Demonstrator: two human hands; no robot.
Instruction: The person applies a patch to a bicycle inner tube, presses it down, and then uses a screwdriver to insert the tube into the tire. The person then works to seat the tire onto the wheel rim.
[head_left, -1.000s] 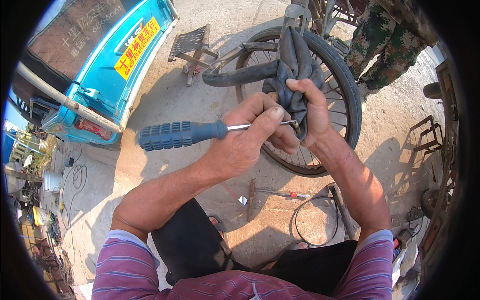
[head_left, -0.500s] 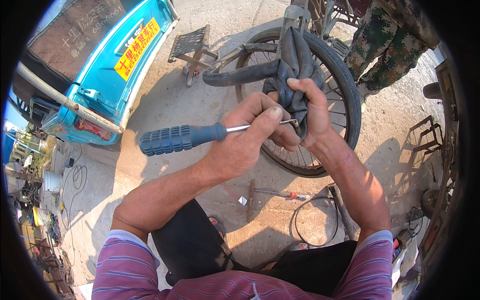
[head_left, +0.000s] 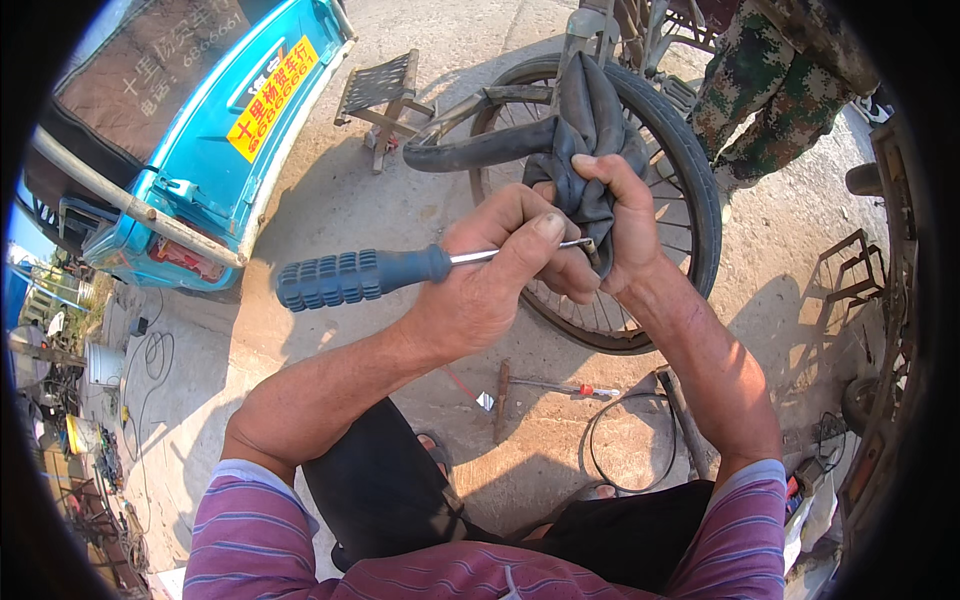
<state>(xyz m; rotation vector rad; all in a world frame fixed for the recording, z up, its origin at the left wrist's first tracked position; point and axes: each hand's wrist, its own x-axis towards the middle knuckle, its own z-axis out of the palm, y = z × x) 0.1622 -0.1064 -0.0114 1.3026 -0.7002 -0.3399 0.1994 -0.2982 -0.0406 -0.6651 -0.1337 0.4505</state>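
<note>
My left hand (head_left: 490, 265) is closed around the metal shaft of a screwdriver (head_left: 360, 277), whose ribbed blue handle sticks out to the left. Its tip meets a small brass-coloured stub, apparently a valve, on a bunched black inner tube (head_left: 592, 110). My right hand (head_left: 625, 220) grips the folded tube, thumb pressed on top. One loop of the tube hangs out to the left. Behind both hands stands a bicycle wheel (head_left: 708, 190) with a black tyre and spokes. My palms hide part of the tube.
A folding stool (head_left: 378, 95) is beyond my left hand, near a blue three-wheeled vehicle (head_left: 225, 150). On the ground before me lie a hammer (head_left: 502, 400), a red-and-clear-handled screwdriver (head_left: 590, 391) and a thin black ring (head_left: 597, 455). A person in camouflage trousers (head_left: 770, 90) stands far right.
</note>
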